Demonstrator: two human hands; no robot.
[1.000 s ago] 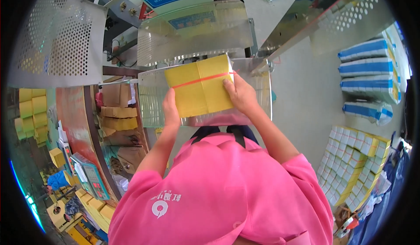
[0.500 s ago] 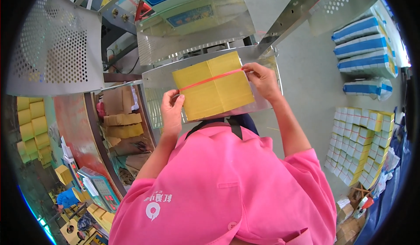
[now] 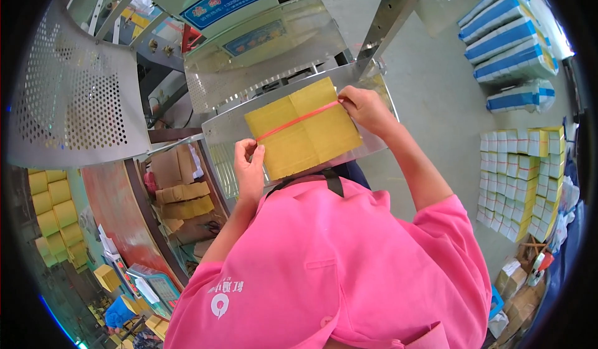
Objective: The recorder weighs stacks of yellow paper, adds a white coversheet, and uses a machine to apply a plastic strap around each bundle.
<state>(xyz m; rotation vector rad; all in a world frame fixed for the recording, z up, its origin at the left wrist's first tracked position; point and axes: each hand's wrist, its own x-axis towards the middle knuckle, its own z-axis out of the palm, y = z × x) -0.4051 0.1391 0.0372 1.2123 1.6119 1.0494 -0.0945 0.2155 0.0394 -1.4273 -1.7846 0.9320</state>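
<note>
In the head view, a rectangular bundle of yellow paper (image 3: pixel 311 140) with a crease across its top lies at chest height, over a shiny metal platform (image 3: pixel 225 138); whether it rests there or is held just above cannot be told. A thin, flat red band (image 3: pixel 299 121) crosses it from side to side. The left hand (image 3: pixel 249 169) and right hand (image 3: pixel 369 109) close narrowly on the band's opposite ends, perhaps to keep band and bundle steady and straight; whether the pinch also takes the paper edge is unclear. The left forearm rises steeply, thumb up, fingers curled; the right elbow is bent outward, its forearm slanting inward, knuckles up, fingertips bunched.
</note>
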